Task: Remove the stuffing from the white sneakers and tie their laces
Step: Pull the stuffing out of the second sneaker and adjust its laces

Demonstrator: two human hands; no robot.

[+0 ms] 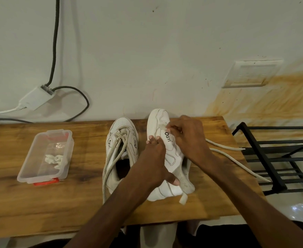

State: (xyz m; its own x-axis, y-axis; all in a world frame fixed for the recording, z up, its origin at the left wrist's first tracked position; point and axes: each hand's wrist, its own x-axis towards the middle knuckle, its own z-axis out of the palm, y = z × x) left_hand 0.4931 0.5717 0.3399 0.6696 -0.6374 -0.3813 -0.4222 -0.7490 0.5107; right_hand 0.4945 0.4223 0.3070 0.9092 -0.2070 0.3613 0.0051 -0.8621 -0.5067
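Open passage: bare wood of table [86, 145] between plastic container [38, 169] and left sneaker [122, 140]; front left also bare. Narrow gap between sneakers blocked by left hand [152, 161] gripping right sneaker [172, 154]. Right side crossed by loose laces [224, 145]. Black rack [281, 127] just beside right edge. Wall [147, 68] close behind.

Left hand [154, 163] and right hand [188, 138] hold sneaker [158, 122]

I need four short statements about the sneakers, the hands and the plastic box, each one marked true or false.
1. The clear box holds white stuffing pieces. True.
2. Both sneakers stand upright. False: the left hand grips the right sneaker, which is tipped on its side; only the left sneaker stands upright.
3. The box lies right of the sneakers. False: it lies to their left.
4. Loose lace ends trail over the table toward the black rack. True.
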